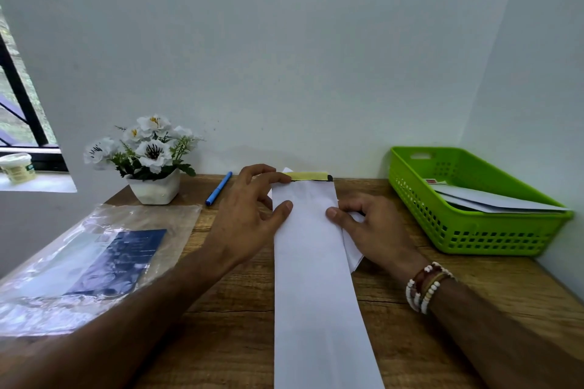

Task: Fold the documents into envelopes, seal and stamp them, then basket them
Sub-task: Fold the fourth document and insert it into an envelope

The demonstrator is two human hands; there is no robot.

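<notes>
envelope (316, 278) lying lengthwise at centre of surface (221, 325), adhesive strip (311, 176) at far end. left hand (249, 211) grip pinching far-left corner; right hand (376, 227) grip closed on folded document (352, 253) at right edge. likely risk: skewed feed crumpling document, or exposed strip bonding early.

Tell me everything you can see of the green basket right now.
The green basket is bright plastic, rectangular, with walls pierced by rows of square holes and a handle slot in its far wall. It sits upright on the wooden table at the right. White envelopes lie inside. Only the table and envelopes touch it.
</notes>
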